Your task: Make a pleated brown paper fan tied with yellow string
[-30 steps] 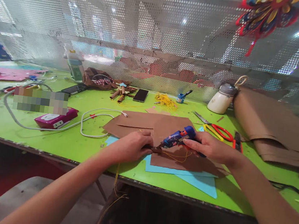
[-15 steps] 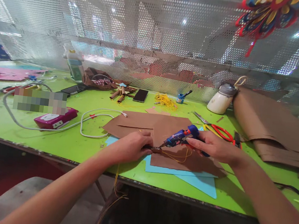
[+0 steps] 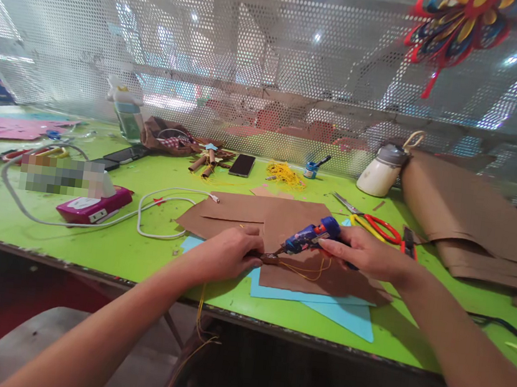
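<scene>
My right hand is closed round a blue hot glue gun, whose nozzle points down and left. The nozzle tip is at a small rolled brown paper piece, and I cannot tell whether they touch. My left hand pinches the left end of that roll, with the fingertips partly hidden. A yellow thread loops from the roll over the brown paper beneath. Under that paper lie light blue sheets. More yellow thread hangs over the table edge below my left wrist.
Scissors with red and yellow handles lie right of the glue gun. Behind are a phone, yellow threads, a blue jar and a white bottle. A white cable and purple power strip sit left; folded brown paper stands right.
My hands stay nearly in place, the glue gun's nozzle still at the paper roll. The whole view has shifted very slightly.
</scene>
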